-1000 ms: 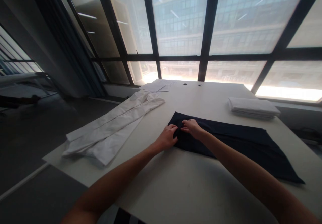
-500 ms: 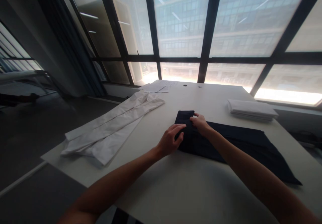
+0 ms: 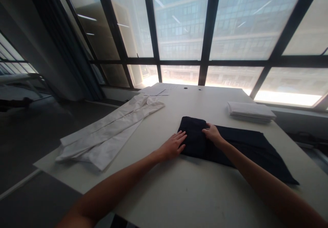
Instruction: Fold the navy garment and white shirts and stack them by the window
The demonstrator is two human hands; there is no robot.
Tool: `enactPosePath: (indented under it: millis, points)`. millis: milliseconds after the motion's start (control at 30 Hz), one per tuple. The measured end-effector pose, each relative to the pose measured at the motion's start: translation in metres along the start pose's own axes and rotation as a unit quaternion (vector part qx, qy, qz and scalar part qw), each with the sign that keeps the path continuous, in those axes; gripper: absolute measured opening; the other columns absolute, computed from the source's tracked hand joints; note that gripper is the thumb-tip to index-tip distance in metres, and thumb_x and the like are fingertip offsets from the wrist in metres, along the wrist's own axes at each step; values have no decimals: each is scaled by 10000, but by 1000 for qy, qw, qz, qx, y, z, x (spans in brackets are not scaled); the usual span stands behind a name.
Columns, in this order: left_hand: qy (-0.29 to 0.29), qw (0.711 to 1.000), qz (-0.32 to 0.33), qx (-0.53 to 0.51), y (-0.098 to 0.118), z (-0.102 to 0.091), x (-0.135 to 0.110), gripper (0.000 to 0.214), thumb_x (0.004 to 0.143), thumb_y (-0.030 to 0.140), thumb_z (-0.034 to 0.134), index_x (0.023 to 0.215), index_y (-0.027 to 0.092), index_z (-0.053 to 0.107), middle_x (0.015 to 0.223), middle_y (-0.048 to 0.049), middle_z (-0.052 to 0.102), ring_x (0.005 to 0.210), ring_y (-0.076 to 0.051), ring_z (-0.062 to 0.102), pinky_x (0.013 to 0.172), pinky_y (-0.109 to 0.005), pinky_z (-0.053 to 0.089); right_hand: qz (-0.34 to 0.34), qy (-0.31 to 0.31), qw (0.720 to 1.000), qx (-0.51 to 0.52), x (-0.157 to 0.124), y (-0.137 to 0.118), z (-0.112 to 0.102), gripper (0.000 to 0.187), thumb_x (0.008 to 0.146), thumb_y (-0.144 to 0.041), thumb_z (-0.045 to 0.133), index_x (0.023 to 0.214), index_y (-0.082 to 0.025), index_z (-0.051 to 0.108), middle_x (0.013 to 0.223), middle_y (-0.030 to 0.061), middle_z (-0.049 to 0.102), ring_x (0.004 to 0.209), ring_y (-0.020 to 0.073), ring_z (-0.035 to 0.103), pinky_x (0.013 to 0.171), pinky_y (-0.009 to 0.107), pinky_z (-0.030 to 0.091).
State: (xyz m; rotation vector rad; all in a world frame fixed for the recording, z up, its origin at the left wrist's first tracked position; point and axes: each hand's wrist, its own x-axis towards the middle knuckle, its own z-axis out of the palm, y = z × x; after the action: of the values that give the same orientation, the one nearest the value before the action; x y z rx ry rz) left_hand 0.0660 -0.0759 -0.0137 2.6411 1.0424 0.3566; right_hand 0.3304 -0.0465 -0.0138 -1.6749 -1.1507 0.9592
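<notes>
Flatly, both palms on folded dark cloth [image 3: 230, 142]

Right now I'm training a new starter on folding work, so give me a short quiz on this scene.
1. True or false: both the left hand and the right hand touch the dark cloth.
2. What lies spread on the table to the left of the dark cloth? A) a white garment B) a red towel C) a cardboard box
3. Is the folded white stack touching the dark cloth or apart from it?
Key: 1 true. 2 A. 3 Apart; it sits at the far right of the table.
</notes>
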Motion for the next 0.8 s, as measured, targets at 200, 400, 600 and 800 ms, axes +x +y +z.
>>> enactPosePath:
  millis: [200, 400, 600, 800]
  points:
    - [-71, 996, 1, 54, -3, -5, -4, 653, 1053, 553, 319, 1620, 255, 194, 1684, -72, 107, 1556, -270, 82, 1241, -518, 155, -131, 41, 965, -225, -9, 7, 3, 625, 902, -223, 603, 1491, -94, 440, 962, 104, 726, 917, 245, 690, 848, 339, 514]
    - [-51, 998, 4, 28, 2, -13, -3, 622, 1048, 524, 348, 1597, 237, 285, 1671, -81, 197, 1550, -250, 157, 1245, -489, 169, -193, 68, 878, -432, -29, 8, 8, 450, 1003, -305, 451, 1395, -113, 556, 1285, 196, 613, 1181, 324, 570, 918, 381, 468]
    - [21, 999, -24, 27, 4, -17, 53, 554, 1048, 417, 346, 1547, 180, 391, 1644, -94, 301, 1531, -235, 237, 1246, -459, 192, -194, 80, 870, -447, -29, 10, 7, 461, 1018, -319, 408, 1415, -125, 540, 1273, 168, 611, 1149, 301, 557, 884, 355, 458]
    - [-29, 993, -88, 73, -21, 0, 120, 634, 1048, 504, 314, 1571, 146, 328, 1662, -123, 241, 1543, -292, 181, 1234, -521, 181, -212, 89, 863, -449, -33, 11, 8, 437, 1013, -271, 402, 1388, -121, 567, 1247, 163, 623, 1137, 289, 546, 914, 347, 431]
